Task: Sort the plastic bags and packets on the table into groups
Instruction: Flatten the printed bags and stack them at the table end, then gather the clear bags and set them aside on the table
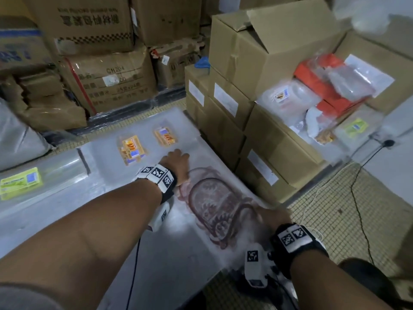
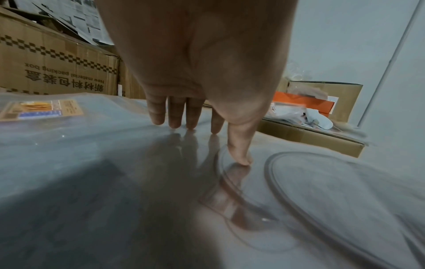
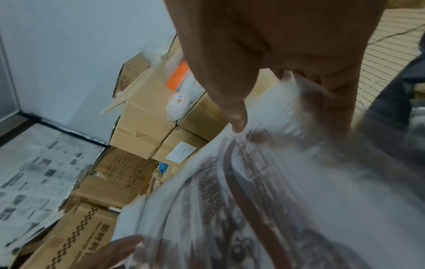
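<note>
Far left: printed cardboard cartons (image 1: 93,23) are standing stacked by the wall.
Right: plain labelled boxes (image 1: 257,70) are sitting piled beside the counter.
Floor: a black cable (image 1: 357,198) is trailing over small yellowish tiles (image 1: 324,209).
Wall: newspaper sheets (image 3: 34,172) are lying pasted flat.

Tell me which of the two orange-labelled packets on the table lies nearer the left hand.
The right-hand orange-labelled packet, the farther one on the table. It sits just beyond the left hand fingertips; the other orange-labelled packet lies farther off to the left.

Stockroom/warehouse: stacked cardboard cartons (image 1: 105,86) ahead of both hands, labelled boxes (image 1: 225,108) right of them, packaging bags (image 1: 312,97) piled on top.
</note>
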`<action>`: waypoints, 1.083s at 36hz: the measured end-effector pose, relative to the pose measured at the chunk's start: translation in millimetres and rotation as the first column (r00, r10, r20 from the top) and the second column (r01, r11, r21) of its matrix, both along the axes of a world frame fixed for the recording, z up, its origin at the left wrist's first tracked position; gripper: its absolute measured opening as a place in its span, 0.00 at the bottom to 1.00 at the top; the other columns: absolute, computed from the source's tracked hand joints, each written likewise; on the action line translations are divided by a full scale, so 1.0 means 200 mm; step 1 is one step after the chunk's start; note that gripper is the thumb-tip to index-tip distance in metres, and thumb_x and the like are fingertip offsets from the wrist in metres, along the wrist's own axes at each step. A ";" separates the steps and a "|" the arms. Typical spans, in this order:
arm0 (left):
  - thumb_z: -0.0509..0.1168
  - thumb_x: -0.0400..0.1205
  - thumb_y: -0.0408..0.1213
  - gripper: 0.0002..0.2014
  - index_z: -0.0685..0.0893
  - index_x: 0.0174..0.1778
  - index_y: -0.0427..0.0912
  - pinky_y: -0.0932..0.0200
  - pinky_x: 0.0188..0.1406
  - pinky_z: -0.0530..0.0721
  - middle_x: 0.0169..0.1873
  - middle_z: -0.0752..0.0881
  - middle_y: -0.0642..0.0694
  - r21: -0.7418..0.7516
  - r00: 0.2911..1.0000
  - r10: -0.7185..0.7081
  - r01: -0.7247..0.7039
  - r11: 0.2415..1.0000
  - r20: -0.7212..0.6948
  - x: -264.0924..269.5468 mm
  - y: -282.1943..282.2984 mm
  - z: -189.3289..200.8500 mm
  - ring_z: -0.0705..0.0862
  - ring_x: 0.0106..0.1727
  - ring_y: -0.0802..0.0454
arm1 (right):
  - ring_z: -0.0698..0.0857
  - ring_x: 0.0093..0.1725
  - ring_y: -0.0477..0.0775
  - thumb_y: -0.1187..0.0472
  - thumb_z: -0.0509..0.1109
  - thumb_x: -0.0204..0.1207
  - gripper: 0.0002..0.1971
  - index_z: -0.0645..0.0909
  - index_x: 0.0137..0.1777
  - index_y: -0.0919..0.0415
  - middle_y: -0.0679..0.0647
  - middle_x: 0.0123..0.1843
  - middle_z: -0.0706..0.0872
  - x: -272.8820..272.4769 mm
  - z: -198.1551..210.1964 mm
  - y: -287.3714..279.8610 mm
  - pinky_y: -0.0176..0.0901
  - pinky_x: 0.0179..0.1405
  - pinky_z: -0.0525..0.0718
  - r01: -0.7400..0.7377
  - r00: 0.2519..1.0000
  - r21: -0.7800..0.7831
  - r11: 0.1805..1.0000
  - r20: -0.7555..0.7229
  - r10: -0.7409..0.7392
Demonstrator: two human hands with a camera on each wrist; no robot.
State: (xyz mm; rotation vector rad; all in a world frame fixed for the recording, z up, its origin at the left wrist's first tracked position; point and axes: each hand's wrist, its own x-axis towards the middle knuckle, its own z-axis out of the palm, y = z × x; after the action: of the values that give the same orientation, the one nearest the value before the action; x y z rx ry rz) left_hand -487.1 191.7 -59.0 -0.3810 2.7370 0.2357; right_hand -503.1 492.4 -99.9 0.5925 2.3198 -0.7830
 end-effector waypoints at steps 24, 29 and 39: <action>0.66 0.85 0.43 0.28 0.67 0.81 0.48 0.49 0.76 0.70 0.79 0.66 0.42 0.170 0.995 0.009 0.008 0.985 -0.097 0.07 -0.03 0.07 0.70 0.77 0.41 | 0.73 0.73 0.68 0.56 0.73 0.76 0.35 0.63 0.76 0.71 0.70 0.74 0.72 0.16 0.14 -0.22 0.56 0.74 0.71 0.211 0.964 0.130 0.969 -0.193 -0.184; 0.66 0.85 0.48 0.25 0.72 0.77 0.47 0.52 0.71 0.71 0.76 0.73 0.41 0.246 0.987 0.097 -0.063 0.967 -0.129 0.18 -0.09 0.22 0.74 0.74 0.42 | 0.71 0.74 0.65 0.52 0.64 0.79 0.29 0.66 0.76 0.66 0.64 0.76 0.72 0.15 0.33 -0.36 0.52 0.70 0.70 -0.154 0.934 0.178 0.972 -0.295 0.202; 0.71 0.81 0.40 0.12 0.85 0.59 0.45 0.62 0.51 0.75 0.56 0.87 0.45 0.409 0.885 0.392 -0.270 0.872 -0.251 0.62 -0.32 0.47 0.85 0.54 0.47 | 0.73 0.75 0.64 0.55 0.63 0.81 0.27 0.66 0.79 0.59 0.61 0.77 0.74 0.24 0.61 -0.88 0.57 0.74 0.72 -0.577 0.742 -0.085 0.812 -0.470 0.478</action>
State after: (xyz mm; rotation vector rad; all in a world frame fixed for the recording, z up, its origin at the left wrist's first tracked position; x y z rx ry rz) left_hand -362.5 128.6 34.4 -0.7726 2.8337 0.9664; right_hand -455.6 316.4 22.2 -0.3955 2.5408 -0.9357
